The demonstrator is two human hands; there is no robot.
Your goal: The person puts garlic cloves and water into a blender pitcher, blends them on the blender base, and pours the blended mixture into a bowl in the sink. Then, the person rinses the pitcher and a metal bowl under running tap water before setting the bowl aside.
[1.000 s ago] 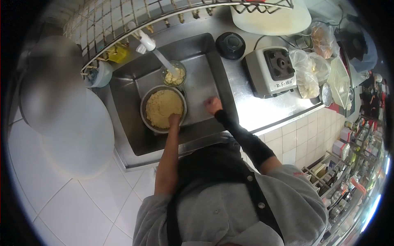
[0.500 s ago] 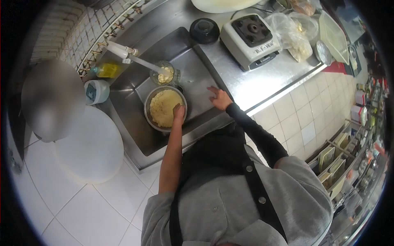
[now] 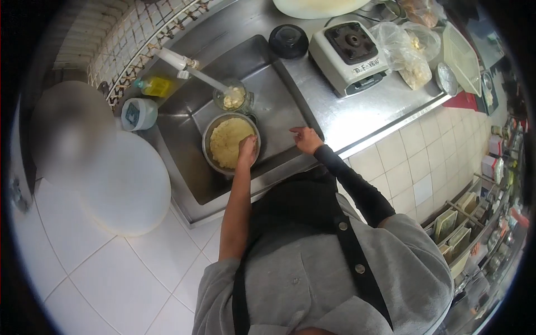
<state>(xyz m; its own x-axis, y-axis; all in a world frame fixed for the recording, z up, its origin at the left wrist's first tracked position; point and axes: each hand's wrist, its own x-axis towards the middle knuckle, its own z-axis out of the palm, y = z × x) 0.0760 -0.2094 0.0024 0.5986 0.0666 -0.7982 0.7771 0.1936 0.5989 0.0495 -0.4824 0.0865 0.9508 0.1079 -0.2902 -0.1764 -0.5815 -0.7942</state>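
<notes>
1. Bowl (image 3: pixel 206 147) of grey metal is set in the sink (image 3: pixel 282 111), a little toward 6 o'clock from its middle; a pale yellow mass (image 3: pixel 226 140) is held in it.
2. The left hand (image 3: pixel 248 148) is placed inside the bowl, between 3 and 4 o'clock, against the mass. Its fingers are bent, but whether anything is gripped cannot be told (the palm is turned from view).
3. The right hand (image 3: pixel 307 141) is held over the sink at the bowl's 3 o'clock, apart from it; the fingers are loosely half-curled, and nothing is seen in them.
4. The mass can be judged soft, easily dented and likely to crumble, so it is better scooped or pressed with cupped fingers than pinched. The filled bowl would probably be felt as fairly heavy, stiff and slippery if wet; it is best taken by the rim at 3 and 9 o'clock.
5. At the bowl's 12 o'clock, a clear jug (image 3: pixel 249 104) holding pale pieces is stood just beside it, beneath the tap (image 3: pixel 207 79).
6. On the blender base (image 3: pixel 340 64), toward 2 o'clock, "F-VIEW" can be read in dark letters; the preceding characters are unclear. The tub (image 3: pixel 146 113), between 9 and 10 o'clock, is marked with a dark patch, unreadable.
</notes>
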